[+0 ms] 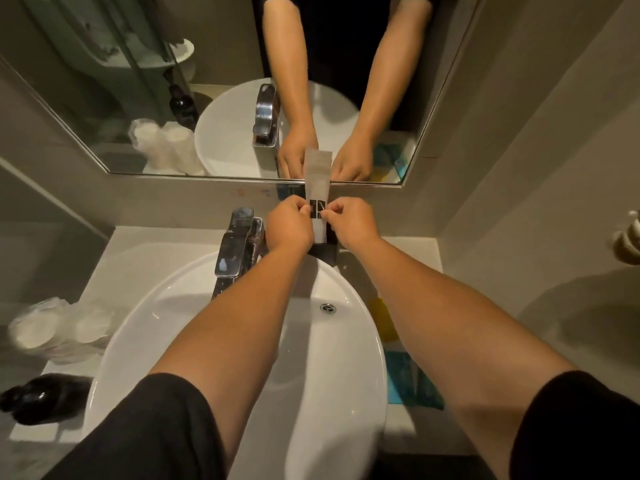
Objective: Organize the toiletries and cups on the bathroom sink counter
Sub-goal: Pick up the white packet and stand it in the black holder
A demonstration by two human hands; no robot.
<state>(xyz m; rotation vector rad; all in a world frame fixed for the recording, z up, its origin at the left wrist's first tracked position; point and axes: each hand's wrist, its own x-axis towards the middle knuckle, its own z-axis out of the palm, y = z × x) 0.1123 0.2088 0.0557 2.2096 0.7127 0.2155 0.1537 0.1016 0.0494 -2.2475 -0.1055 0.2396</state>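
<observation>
**Sachet held upright at the back of the counter**

Both hands pinch a slim grey sachet (318,216) from either side, at about 12 o'clock from the basin (242,341), just under the mirror (104,98). The left hand (289,225) and right hand (349,223) each have their fingers closed on its edges near a black printed label. Its lower end meets a small dark holder (325,252) on the counter (138,258) (whether it is already seated inside, I cannot tell).

The sachet looks thin, flat and floppy, so it could buckle, tip out of the holder, or slide toward the smooth glazed basin if released off balance. The chrome tap (239,244) stands close at 9 o'clock and could be knocked.

Outward: plastic-wrapped cups (55,327) at 8 o'clock, a glossy dark bottle (41,398) beyond them, and yellow and teal flat packets (408,375) at 4 o'clock.
</observation>
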